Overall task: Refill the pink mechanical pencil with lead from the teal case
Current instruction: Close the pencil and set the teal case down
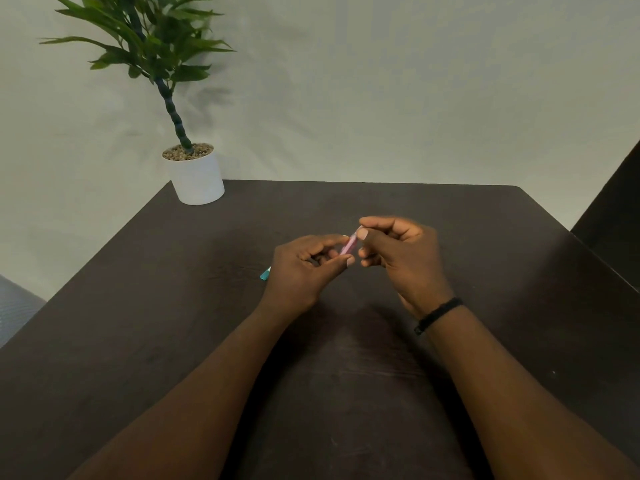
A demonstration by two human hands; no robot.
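The pink mechanical pencil (349, 244) is held above the middle of the dark table, only a short pink stretch showing between my two hands. My left hand (304, 268) grips its lower part between thumb and fingers. My right hand (401, 251) pinches its upper end with thumb and forefinger; that hand is a little blurred. The teal case (265, 274) lies on the table just left of my left hand, mostly hidden behind it. No lead can be made out.
A white pot with a green plant (196, 174) stands at the table's (450, 358) far left corner. A dark panel (613, 216) rises at the right edge. A grey object (14, 306) sits off the table's left side.
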